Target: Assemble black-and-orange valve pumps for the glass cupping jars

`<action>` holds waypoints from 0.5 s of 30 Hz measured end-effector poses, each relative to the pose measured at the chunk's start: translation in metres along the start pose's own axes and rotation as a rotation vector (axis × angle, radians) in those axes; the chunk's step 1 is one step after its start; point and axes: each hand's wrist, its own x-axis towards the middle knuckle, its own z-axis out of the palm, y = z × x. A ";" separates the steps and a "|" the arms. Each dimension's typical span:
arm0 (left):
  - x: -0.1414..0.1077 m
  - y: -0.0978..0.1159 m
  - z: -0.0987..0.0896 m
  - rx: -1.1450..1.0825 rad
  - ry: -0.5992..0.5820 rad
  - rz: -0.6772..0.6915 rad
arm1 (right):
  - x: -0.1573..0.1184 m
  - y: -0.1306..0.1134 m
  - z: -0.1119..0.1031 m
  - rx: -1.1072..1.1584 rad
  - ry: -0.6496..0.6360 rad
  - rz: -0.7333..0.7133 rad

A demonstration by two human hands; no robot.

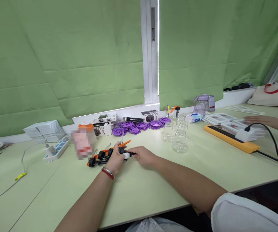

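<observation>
My left hand (116, 159) is closed round a black part with an orange blade (124, 143) sticking out to the upper right. My right hand (142, 156) pinches a small black piece (132, 154) at the right end of that same part. Both hands are close together above the table. Several black rods with round black heads and orange blades (96, 162) lie just left of my left hand. Behind the hands, several purple wheel-shaped pieces (134, 129) are heaped near the wall. Clear jars (179, 143) stand to the right.
A white power strip (56, 150) and white stack (42, 130) are at left, small boxes (103, 129) at the back. At right lie a yellow power strip (230, 139), printed stacks (222, 118) and another person's hand (259, 120). A purple-lidded jar (201, 104) stands behind.
</observation>
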 end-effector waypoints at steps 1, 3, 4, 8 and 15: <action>0.000 0.000 0.001 0.016 0.031 0.039 | 0.000 0.000 0.000 0.011 0.010 0.011; 0.000 0.001 0.003 0.035 0.090 0.136 | 0.002 -0.001 0.000 0.048 0.028 0.051; 0.000 0.001 0.004 0.048 0.108 0.186 | 0.003 -0.001 0.000 0.074 0.030 0.076; -0.005 0.007 0.009 0.130 0.134 0.360 | 0.007 0.002 0.002 0.302 -0.004 0.191; -0.011 0.013 0.012 0.352 0.077 0.566 | 0.010 0.007 0.003 0.760 -0.062 0.221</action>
